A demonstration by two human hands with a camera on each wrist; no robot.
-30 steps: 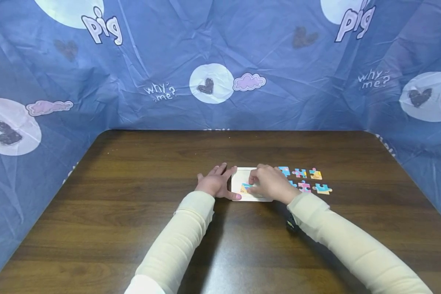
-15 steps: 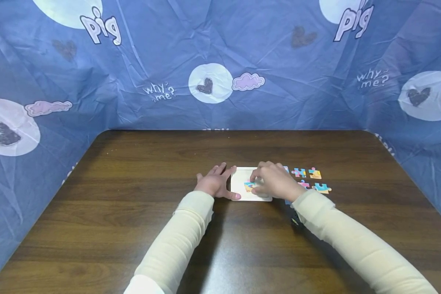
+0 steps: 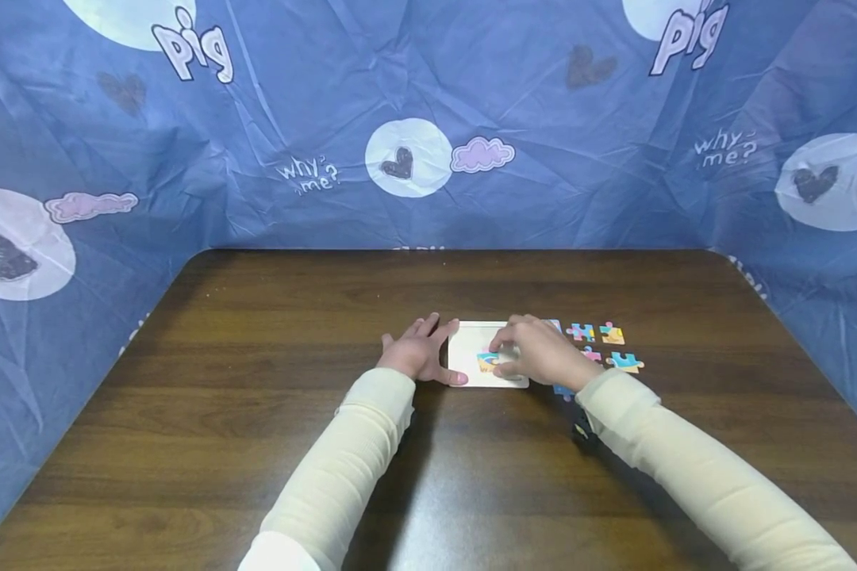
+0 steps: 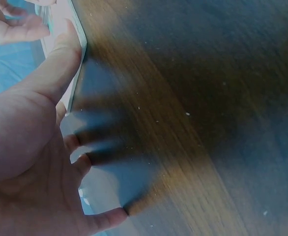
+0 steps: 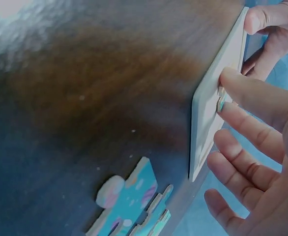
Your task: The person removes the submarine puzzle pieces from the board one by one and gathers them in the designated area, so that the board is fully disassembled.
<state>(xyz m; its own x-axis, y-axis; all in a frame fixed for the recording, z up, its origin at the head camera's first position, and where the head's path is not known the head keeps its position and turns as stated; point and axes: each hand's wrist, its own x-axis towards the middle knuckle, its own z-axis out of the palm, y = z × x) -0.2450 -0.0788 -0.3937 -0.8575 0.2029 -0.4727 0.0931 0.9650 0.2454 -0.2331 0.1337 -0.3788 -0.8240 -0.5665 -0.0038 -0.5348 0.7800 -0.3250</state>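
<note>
Near the middle of the head view, a white puzzle tray (image 3: 471,353) is lying flat on the dark wooden bench (image 3: 257,412). The left hand (image 3: 417,353) is bracing the tray's left edge, its grip spread, with the thumb (image 4: 60,59) lying along the tray's near corner and the fingers straight. The right hand (image 3: 539,353) is resting over the right part of the tray, its grip pinching a colourful puzzle piece (image 3: 487,362) against the tray's surface between thumb and fingertips (image 5: 232,110). To the right of the tray, partly behind the right hand, loose puzzle pieces (image 3: 603,345) are lying on the bench in a small cluster. At the lower middle of the right wrist view, one more blue piece (image 5: 129,199) is lying just beside the tray's corner. Cream sleeves (image 3: 343,468) are covering both forearms.
</note>
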